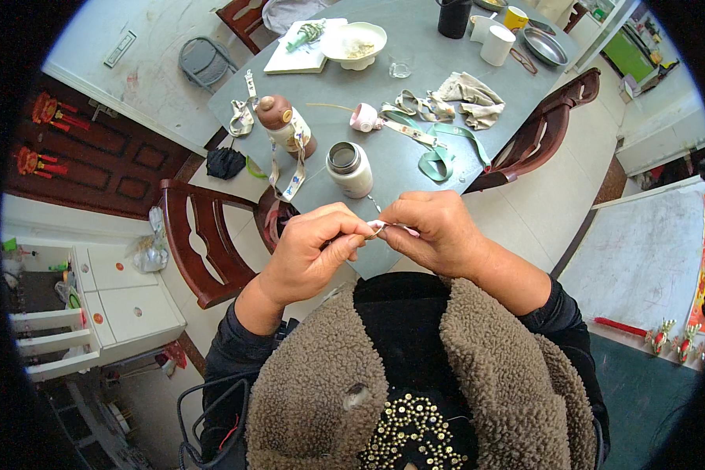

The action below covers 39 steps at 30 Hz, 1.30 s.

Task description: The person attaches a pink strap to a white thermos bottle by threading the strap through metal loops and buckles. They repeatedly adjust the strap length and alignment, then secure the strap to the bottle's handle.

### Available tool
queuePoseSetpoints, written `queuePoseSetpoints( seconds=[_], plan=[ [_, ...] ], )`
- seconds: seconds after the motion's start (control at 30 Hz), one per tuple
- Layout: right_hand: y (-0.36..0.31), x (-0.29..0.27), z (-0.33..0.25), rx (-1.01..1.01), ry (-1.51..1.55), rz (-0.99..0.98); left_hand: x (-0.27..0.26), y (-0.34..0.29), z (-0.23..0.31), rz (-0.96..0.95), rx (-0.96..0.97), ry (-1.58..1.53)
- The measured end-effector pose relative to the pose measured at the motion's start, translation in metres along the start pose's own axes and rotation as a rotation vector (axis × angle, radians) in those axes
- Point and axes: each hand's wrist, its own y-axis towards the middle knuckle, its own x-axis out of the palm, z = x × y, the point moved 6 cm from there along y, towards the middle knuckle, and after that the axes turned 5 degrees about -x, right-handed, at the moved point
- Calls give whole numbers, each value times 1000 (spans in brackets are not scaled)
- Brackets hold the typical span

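Note:
Close together above the table's near edge, my left hand point(312, 247) and my right hand point(439, 231) pinch a small pale pink piece point(377, 227) between thumbs and fingers. It has a thin loop, and the fingers hide most of it, so its kind is unclear. A narrow whitish strip point(374, 204) rises from the right fingertips. Just beyond my hands stands a white flask point(351, 178) with its mouth uncovered and steel inside. A pink cup-shaped lid point(364, 117) lies tipped on its side behind it, joined to a patterned strap point(410, 133).
The grey table point(321, 168) also bears a brown-topped bottle point(292, 129) with a strap, a green strap point(439, 160), a crumpled cloth point(475, 98), a white footed bowl point(355, 43) and a white cup point(497, 45). Wooden chairs point(204, 243) stand left and right point(536, 145).

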Motion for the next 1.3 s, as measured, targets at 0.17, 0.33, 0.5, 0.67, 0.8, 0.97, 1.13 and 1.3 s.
queuePoseSetpoints(
  seconds=[0.17, 0.33, 0.5, 0.67, 0.8, 0.97, 1.13, 1.3],
  plan=[
    [-1, 1, 2, 4, 54, -21, 2, 1, 2, -25, 21, 54],
    [-2, 4, 5, 34, 152, -12, 8, 1, 0, -10, 60, 76],
    [-5, 4, 7, 103, 208, -1, 16, -1, -5, 8, 62, 67],
    [-5, 5, 6, 82, 219, 30, 18, -2, -6, 52, 117, 103],
    [-6, 6, 7, 84, 228, 32, 20, -3, -9, 37, 104, 111],
    [-7, 8, 5, 101, 298, 17, 22, 0, -13, 146, 178, 102],
    [-7, 7, 5, 93, 294, 5, 19, -2, -15, 169, 164, 100],
    [-11, -3, 20, 264, 439, 11, 3, -3, -12, 245, 179, 164]
  ],
)
